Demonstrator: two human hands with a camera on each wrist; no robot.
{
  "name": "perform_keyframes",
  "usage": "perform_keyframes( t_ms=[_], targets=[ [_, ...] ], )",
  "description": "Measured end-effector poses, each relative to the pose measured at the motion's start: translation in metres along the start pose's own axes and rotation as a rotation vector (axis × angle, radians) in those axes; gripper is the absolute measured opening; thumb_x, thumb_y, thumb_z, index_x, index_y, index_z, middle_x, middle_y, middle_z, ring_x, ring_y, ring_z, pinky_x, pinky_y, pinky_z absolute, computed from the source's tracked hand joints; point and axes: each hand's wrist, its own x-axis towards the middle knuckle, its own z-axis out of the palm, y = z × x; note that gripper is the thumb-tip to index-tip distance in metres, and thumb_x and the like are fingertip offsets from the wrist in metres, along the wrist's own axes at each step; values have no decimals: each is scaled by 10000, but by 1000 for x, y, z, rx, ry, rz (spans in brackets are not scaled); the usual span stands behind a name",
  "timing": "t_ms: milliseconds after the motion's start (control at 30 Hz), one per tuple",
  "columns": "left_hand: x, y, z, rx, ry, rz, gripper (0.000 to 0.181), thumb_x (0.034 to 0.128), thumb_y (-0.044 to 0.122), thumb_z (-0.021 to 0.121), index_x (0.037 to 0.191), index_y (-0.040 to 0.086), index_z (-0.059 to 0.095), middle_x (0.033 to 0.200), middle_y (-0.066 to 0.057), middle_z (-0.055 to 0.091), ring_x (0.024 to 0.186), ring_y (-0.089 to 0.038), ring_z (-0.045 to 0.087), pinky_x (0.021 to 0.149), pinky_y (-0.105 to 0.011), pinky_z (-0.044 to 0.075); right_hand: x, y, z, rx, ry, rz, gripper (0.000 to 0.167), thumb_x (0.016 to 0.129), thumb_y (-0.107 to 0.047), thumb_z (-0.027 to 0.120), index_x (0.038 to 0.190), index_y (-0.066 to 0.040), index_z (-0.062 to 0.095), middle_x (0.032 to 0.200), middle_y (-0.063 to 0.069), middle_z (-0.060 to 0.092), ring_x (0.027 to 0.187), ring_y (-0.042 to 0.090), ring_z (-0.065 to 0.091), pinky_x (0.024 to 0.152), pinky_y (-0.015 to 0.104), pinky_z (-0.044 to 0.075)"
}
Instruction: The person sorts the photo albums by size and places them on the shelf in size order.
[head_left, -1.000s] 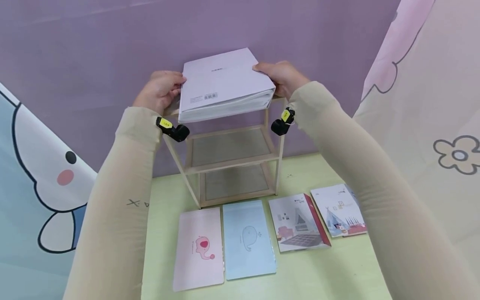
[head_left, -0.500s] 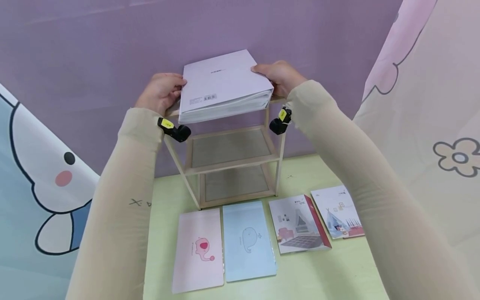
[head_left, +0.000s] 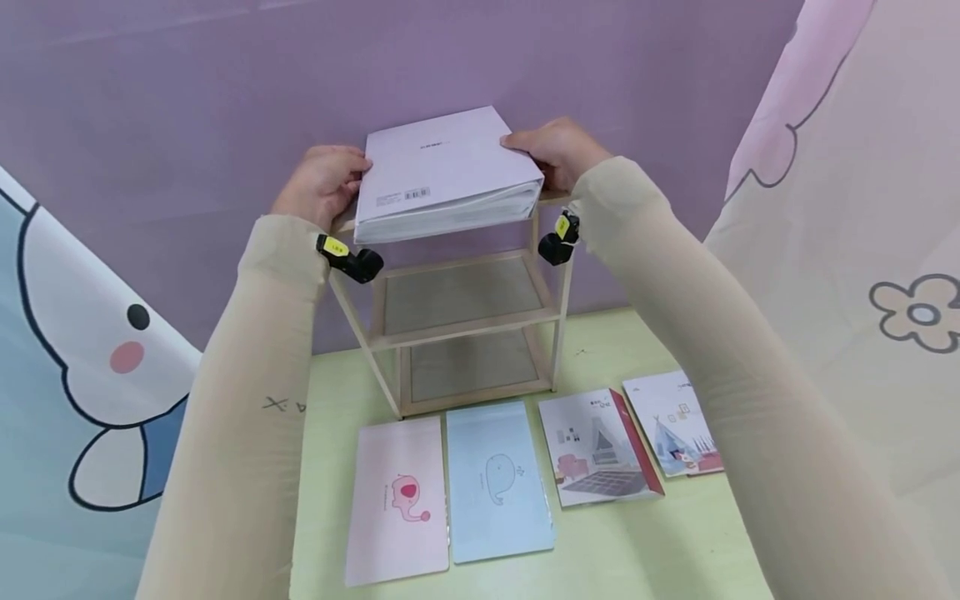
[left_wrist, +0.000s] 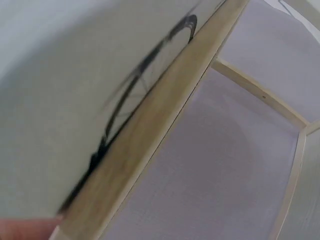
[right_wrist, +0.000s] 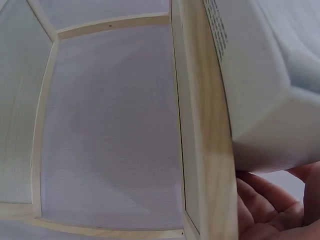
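A thick white album (head_left: 450,171) with a barcode on its cover lies flat over the top of a light wooden shelf rack (head_left: 465,327). My left hand (head_left: 318,183) holds its left edge, fingertips at the cover's side. On the opposite side my right hand (head_left: 558,154) grips the edge, thumb on the cover and the other fingers lower down. The right wrist view shows the album's corner (right_wrist: 265,100) against the rack's top rail (right_wrist: 210,125), with curled fingers beneath. In the left wrist view, a dark wheel-like drawing marks a pale surface beside the rail (left_wrist: 150,115).
On the green table (head_left: 600,550) before the rack lie a pink elephant book (head_left: 397,500), a blue whale book (head_left: 500,483), a book with a red spine (head_left: 600,450) and a tent-picture book (head_left: 675,425), partly behind my right sleeve. A purple backdrop (head_left: 187,125) hangs behind.
The album has shifted slightly down and left on top of the rack, its far edge lower. My right hand has moved a little left with it; my left hand has barely moved.
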Motion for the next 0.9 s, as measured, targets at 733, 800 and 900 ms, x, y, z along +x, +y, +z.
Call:
perform_keyframes(
  t_ms=[733,800,900],
  targets=[
    [-18,10,15,447,36,89,435,936,18,496,1366,86,482,1415,22,388,1009,-61,422,786,-154,411,-2,0,-8,122,43,-31,175,917,-162,610,1066,-84,562,969,1,565,713,94,561,559,197,507],
    [-21,11,14,425,22,100,441,939,37,502,1376,85,467,1434,12,370,1118,-85,419,882,-172,413,-3,0,-12,184,45,-55,125,898,-114,620,1010,-71,583,939,4,587,732,102,560,586,192,509],
    [-25,11,10,401,-9,110,487,943,73,509,1419,101,409,1476,17,335,1268,-87,351,1031,-201,340,-5,1,-15,260,38,-76,96,873,-59,621,967,-42,607,873,36,629,704,125,582,632,210,527]
  ],
)
